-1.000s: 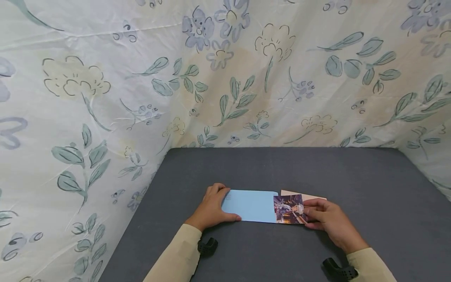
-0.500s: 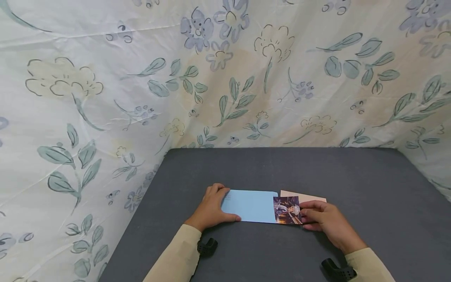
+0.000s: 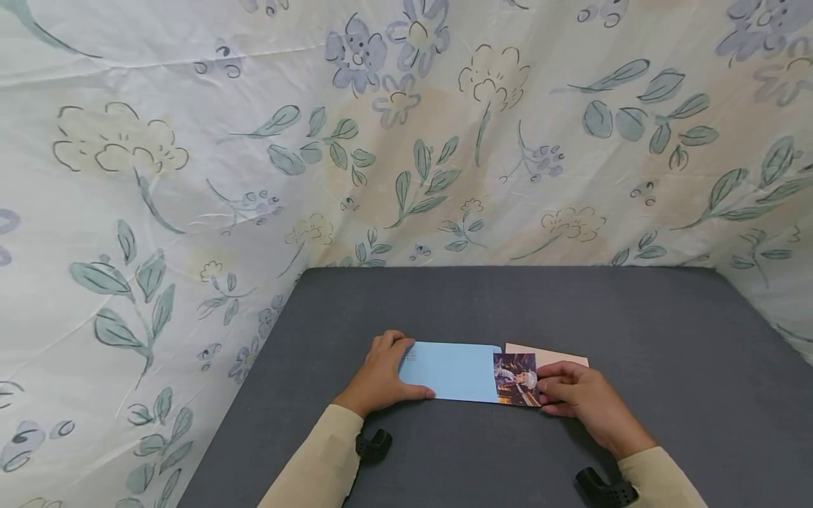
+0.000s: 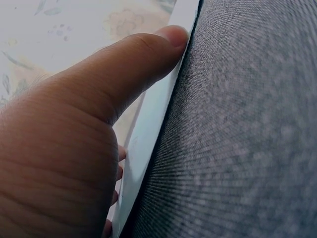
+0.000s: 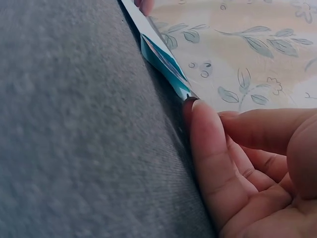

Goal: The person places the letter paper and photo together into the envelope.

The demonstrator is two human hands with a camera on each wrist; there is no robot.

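Left hand [image 3: 381, 374] spread across the envelope's left end, thumb laid straight along the near edge, fingers at the far side. Blue envelope [image 3: 447, 372] flat on the grey surface [image 3: 483, 458]. Right hand [image 3: 584, 391] low, pinching the right edge of the photo [image 3: 515, 379], which sits at the envelope's right end. Pinkish paper [image 3: 544, 355] just behind.

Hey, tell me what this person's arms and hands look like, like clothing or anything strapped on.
Both the left hand and right hand are ungloved. The left sleeve and right sleeve are long, plain and pale yellow. At each wrist is a curved black piece: left device, right device. No lettering is readable on either.
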